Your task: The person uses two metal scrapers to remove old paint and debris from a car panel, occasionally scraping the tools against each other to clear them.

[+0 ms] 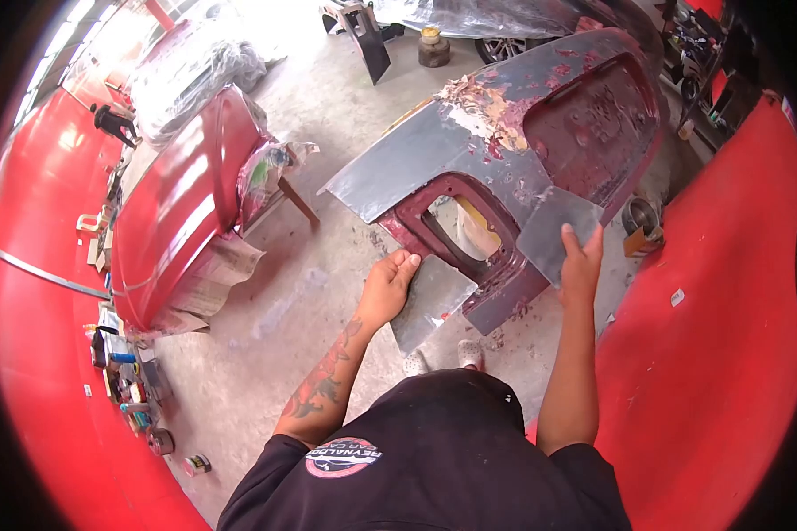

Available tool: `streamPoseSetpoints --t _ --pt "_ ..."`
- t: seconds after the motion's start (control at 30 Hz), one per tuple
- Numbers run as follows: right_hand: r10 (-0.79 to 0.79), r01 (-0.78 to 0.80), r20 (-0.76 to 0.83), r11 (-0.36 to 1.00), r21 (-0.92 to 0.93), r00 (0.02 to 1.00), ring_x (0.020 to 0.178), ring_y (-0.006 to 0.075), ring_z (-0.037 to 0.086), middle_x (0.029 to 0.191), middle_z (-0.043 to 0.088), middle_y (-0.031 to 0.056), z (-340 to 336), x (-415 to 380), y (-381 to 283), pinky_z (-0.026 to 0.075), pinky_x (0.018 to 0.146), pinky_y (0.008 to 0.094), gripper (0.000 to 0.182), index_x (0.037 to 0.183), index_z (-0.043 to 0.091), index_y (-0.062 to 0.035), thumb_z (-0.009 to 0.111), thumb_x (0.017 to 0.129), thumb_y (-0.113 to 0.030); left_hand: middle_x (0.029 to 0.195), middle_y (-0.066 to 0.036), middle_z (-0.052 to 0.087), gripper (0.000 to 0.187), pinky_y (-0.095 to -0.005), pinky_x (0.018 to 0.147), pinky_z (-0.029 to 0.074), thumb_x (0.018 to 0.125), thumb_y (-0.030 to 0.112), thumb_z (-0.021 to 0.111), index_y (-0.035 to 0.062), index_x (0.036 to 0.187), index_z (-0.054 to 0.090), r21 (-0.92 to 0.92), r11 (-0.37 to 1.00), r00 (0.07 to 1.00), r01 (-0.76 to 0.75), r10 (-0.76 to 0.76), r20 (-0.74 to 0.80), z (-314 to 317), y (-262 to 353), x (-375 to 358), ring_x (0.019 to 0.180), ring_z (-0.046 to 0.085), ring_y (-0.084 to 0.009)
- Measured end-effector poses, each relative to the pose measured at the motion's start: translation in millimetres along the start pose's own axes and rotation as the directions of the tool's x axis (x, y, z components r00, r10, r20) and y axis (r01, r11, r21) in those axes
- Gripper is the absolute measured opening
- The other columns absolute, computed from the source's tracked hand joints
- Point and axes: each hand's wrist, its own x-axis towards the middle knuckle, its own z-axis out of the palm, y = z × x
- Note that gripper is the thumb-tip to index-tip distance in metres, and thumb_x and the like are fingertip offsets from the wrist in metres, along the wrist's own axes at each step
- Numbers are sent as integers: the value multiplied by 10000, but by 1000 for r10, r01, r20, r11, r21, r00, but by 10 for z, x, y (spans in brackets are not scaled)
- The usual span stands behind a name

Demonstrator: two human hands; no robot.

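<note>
My left hand is closed on one edge of a thin, flat grey plate, thumb on top. A second flat grey sheet, roughly square with rounded corners, is pinched in my right hand. Both overlap the near side of a large car body panel in this view. That panel is grey on its outer face and maroon around its openings. Near its middle lies a rough, cream and pinkish patch with flaking edges.
To the left, a glossy red car panel rests on a stand with masking paper. Cans and tools line the left red wall. Behind are plastic-wrapped cars, a yellow-topped can and a distant person.
</note>
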Motion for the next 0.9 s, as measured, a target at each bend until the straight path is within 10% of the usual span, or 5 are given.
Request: streamPoseSetpoints --t 0.07,0.33,0.53,0.9 --pt "39 -40 15 998 43 999 1373 259 329 1508 300 207 -160 44 66 270 1120 337 745 1465 224 90 642 918 -193 654 45 451 317 -277 603 389 1007 259 527 40 778 528 -1 1000 1000 -5 5 12 3 -42 6 659 406 -61" --pt "-146 216 196 888 -407 970 1164 239 532 1216 583 190 -609 278 -41 389 1006 338 571 1320 442 64 677 864 -187 739 54 562 292 -233 642 404 1016 256 515 27 858 604 -46 999 999 4 -2 33 3 49 -2 689 458 -41" --pt "-290 454 412 801 -389 864 1011 262 600 1062 619 170 -247 373 -381 454 898 361 415 1182 497 21 642 847 -175 742 64 562 300 -224 635 404 1021 258 508 24 863 607 -45 998 999 -33 33 12 8 49 -6 685 458 -39" --pt "-227 409 391 773 -485 892 1066 301 597 1095 612 208 -123 343 -559 448 911 390 434 1175 494 28 659 811 -142 728 65 536 306 -228 622 396 1019 264 512 23 849 593 -5 1000 1000 -20 20 -10 21 50 -14 677 437 -39"
